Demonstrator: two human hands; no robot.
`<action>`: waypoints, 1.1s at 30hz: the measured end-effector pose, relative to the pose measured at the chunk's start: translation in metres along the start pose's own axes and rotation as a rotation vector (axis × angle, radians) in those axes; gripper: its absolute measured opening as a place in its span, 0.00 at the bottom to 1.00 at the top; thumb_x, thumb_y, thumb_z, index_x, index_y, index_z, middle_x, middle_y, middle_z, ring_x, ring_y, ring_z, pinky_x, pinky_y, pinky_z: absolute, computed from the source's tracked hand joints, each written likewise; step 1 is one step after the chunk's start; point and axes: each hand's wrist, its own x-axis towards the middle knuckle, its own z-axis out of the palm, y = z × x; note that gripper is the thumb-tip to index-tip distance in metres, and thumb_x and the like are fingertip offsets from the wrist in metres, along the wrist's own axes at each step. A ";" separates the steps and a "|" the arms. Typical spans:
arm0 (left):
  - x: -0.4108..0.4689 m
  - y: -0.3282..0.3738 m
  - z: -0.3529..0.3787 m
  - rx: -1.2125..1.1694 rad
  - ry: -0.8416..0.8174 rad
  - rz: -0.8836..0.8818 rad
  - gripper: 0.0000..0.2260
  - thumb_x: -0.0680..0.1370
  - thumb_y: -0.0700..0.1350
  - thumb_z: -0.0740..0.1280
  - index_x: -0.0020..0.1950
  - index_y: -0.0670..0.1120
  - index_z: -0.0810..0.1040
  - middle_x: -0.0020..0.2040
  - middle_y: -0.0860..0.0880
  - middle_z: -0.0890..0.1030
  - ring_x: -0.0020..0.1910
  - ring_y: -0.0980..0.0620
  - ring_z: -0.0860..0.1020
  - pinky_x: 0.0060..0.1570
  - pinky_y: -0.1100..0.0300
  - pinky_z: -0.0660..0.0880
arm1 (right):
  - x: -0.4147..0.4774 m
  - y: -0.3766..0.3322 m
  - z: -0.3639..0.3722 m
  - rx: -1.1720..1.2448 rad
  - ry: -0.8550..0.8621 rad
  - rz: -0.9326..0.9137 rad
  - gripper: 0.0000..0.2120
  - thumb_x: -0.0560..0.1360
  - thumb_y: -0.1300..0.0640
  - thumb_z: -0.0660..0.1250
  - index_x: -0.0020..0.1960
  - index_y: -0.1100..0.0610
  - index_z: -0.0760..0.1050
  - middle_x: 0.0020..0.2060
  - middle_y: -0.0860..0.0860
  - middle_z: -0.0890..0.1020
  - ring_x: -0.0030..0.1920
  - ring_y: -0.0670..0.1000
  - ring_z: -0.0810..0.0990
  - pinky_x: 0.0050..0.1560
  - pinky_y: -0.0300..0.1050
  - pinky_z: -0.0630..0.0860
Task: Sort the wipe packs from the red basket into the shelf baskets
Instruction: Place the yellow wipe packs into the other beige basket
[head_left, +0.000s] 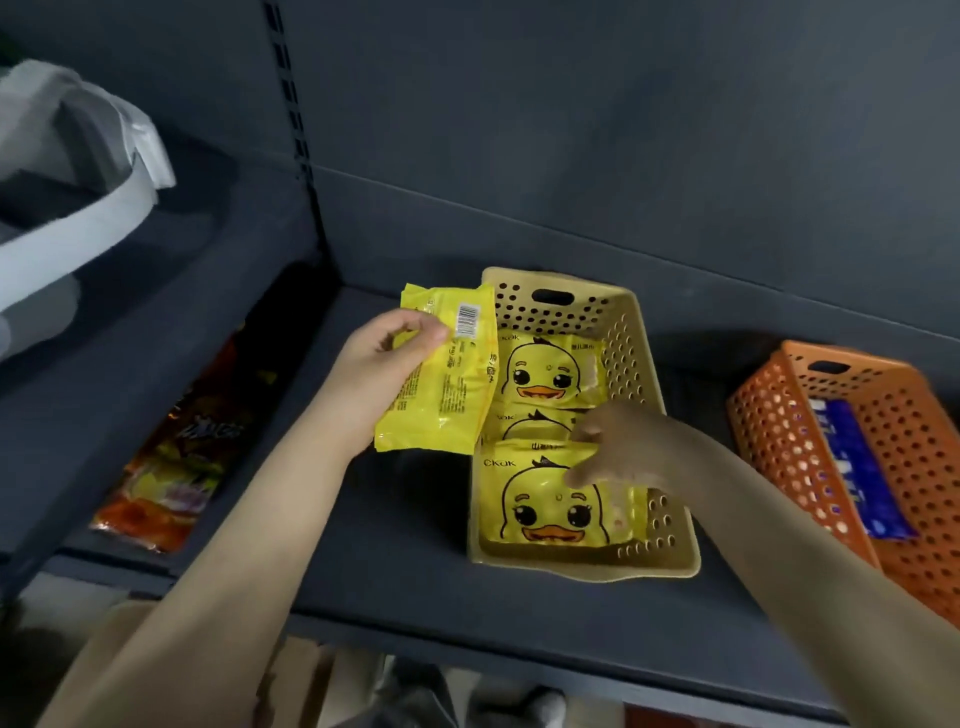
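Observation:
A tan perforated basket (634, 332) stands on the dark shelf (405, 561) and holds three yellow duck-face wipe packs: a far one (545, 371), a middle one mostly covered, and a near one (550, 506). My left hand (384, 364) grips another yellow wipe pack (447, 384), barcode side up, just left of the basket's rim. My right hand (618, 447) reaches into the basket, its thumb and fingers pinching the top edge of the near pack. The red basket is not in view.
An orange perforated basket (779, 431) with blue wipe packs (857, 467) stands at the right of the shelf. Orange snack bags (176, 457) lie on the neighbouring shelf at left. A white plastic bag (67, 171) hangs at upper left.

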 end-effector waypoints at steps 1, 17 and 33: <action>0.001 0.001 -0.001 0.001 -0.007 -0.003 0.02 0.75 0.51 0.71 0.44 0.56 0.83 0.45 0.57 0.84 0.48 0.51 0.82 0.46 0.52 0.79 | 0.002 -0.005 -0.001 -0.107 -0.015 -0.032 0.32 0.70 0.47 0.74 0.71 0.54 0.69 0.67 0.53 0.74 0.65 0.55 0.73 0.61 0.46 0.70; -0.008 0.014 -0.001 -0.071 -0.062 0.074 0.20 0.77 0.47 0.69 0.63 0.68 0.72 0.62 0.51 0.76 0.55 0.49 0.81 0.50 0.47 0.80 | 0.018 -0.011 0.007 -0.140 -0.306 -0.240 0.29 0.72 0.46 0.72 0.70 0.48 0.69 0.67 0.50 0.74 0.66 0.52 0.73 0.67 0.54 0.69; -0.038 0.063 0.079 -0.259 -0.107 0.117 0.32 0.72 0.70 0.50 0.65 0.52 0.73 0.61 0.53 0.80 0.64 0.55 0.76 0.67 0.53 0.67 | -0.022 0.011 -0.015 1.639 -0.306 -0.170 0.21 0.76 0.48 0.65 0.64 0.59 0.76 0.54 0.59 0.81 0.40 0.50 0.83 0.32 0.38 0.80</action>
